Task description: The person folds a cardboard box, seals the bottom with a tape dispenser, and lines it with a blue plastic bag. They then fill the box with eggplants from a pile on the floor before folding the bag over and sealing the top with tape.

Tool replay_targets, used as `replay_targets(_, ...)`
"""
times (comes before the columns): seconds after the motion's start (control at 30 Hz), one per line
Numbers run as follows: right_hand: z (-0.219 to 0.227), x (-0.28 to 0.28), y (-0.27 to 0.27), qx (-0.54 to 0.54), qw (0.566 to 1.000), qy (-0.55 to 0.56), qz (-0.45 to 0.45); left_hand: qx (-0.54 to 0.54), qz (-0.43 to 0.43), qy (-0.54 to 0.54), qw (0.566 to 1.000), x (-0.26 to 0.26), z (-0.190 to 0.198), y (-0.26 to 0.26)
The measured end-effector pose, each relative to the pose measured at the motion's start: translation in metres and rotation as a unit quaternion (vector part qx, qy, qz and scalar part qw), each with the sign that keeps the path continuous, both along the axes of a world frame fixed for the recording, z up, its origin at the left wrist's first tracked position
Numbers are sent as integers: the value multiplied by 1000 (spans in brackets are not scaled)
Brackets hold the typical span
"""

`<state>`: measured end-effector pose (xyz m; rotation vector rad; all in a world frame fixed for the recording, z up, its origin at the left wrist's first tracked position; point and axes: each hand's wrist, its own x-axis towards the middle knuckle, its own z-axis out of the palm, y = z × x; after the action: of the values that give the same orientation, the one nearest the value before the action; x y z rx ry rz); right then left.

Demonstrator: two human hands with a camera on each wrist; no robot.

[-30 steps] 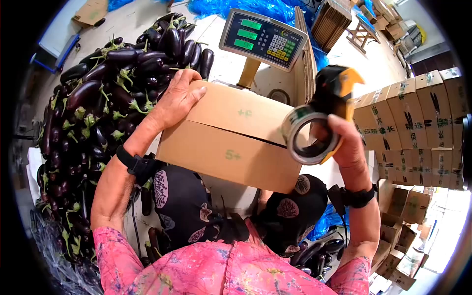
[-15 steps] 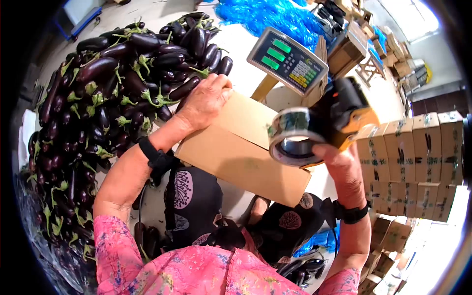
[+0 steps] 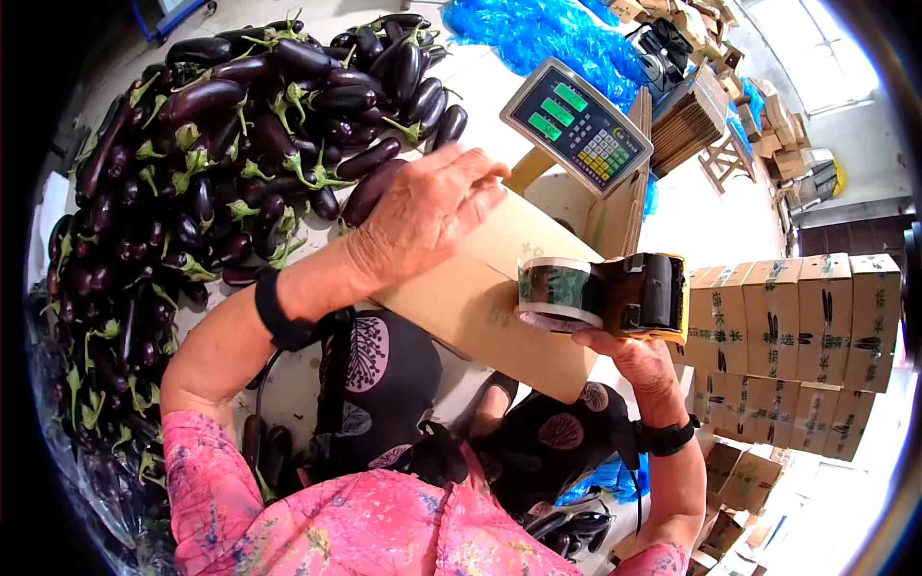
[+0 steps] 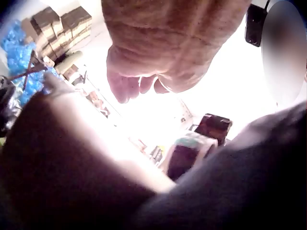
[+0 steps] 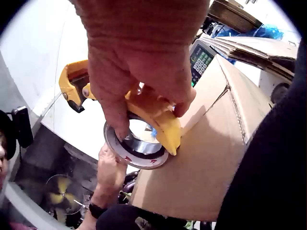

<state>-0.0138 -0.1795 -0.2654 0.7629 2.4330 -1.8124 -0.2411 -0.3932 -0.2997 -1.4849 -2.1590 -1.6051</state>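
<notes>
A carton (image 3: 499, 317) with its top flaps folded together lies tilted over the person's knees. The left hand (image 3: 427, 216) is over its upper left end, fingers extended and slightly blurred; whether it touches the cardboard cannot be told. In the left wrist view the left hand (image 4: 168, 43) shows its fingers loosely bent, nothing in them. The right hand (image 3: 629, 360) grips a yellow and black tape dispenser (image 3: 653, 296) with a printed tape roll (image 3: 560, 291), above the carton's right end. In the right wrist view, the right hand (image 5: 144, 57) curls round the yellow dispenser frame (image 5: 165, 127).
A large heap of eggplants (image 3: 279, 144) fills the left side. Behind the carton stands a scale display (image 3: 576, 125), with blue plastic (image 3: 547, 43) and flattened cardboard (image 3: 687, 120) beyond. Stacked cartons (image 3: 768, 326) stand at right, and a few eggplants (image 3: 581, 528) lie below.
The left hand has come off its hold on the carton's far left edge and moved right over it. The dispenser has turned and dropped slightly in the right hand. The head view has shifted.
</notes>
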Motion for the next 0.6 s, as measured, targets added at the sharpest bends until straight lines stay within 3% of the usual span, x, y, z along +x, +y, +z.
replay_targets(0.07,1,-1,-3,21,1000,15,10,-64,-96,-242,963,11,11,-4)
replay_targets(0.13,2,-3,-5,26,999,29,20,-162,-195,-508,823,15,16,-7)
replay_targets(0.17,1,-3,-6,19,999,33,25,-159,-195,-545,800,20,14,-5)
replay_targets(0.3,-5,3,-5,60,996,31,57,-196,-196,-540,795,32,10,6)
replay_targets(0.4,-4,4,-8,88,994,21,53,-198,-197,-595,754,34,9,5)
replay_targets(0.5,1,1,-8,83,994,14,63,-187,-169,-573,780,43,14,4)
replay_targets(0.6,3,1,-6,103,990,-25,95,-214,-126,-475,844,52,19,3)
